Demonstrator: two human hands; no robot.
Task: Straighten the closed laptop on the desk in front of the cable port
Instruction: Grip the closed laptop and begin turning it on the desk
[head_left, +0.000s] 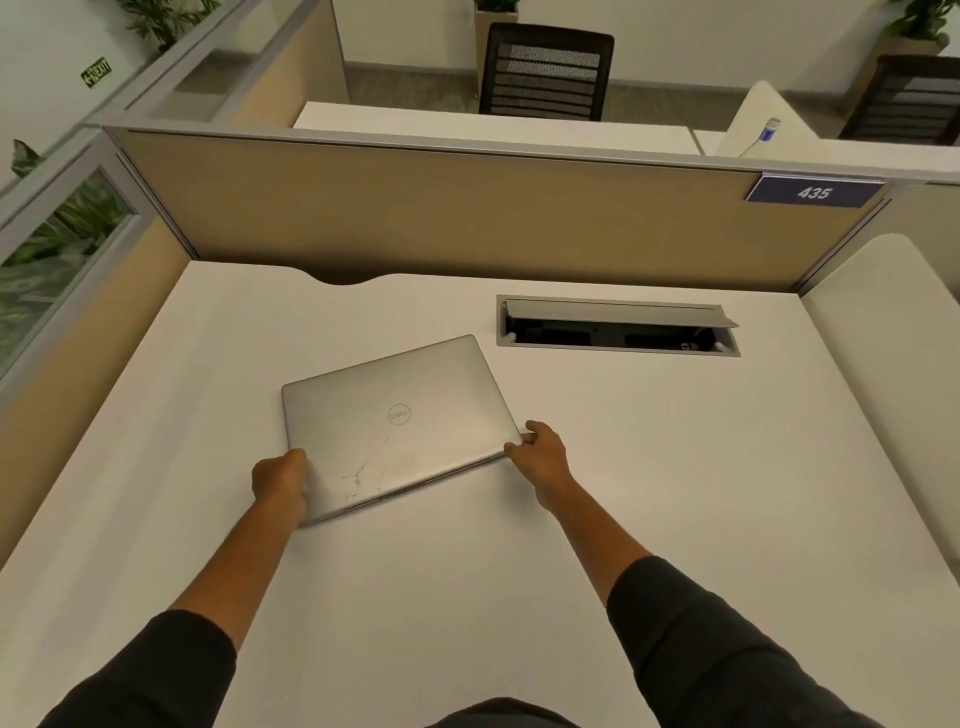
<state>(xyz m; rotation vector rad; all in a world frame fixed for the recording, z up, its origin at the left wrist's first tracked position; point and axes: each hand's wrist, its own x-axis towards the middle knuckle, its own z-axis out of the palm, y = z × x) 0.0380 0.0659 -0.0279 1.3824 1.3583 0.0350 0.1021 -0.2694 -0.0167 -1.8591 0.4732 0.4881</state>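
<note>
A closed silver laptop (397, 423) lies on the white desk (649, 493), turned at an angle with its right side further back. It sits left of and nearer than the cable port (615, 327), whose grey lid stands open. My left hand (280, 480) grips the laptop's near left corner. My right hand (540, 452) holds its near right corner, fingers curled over the edge.
A tan partition (467, 218) with a blue "435" sign (814, 192) closes off the desk's back. Glass-topped dividers stand on the left and a white side panel (883, 338) on the right. Office chairs stand beyond the partition.
</note>
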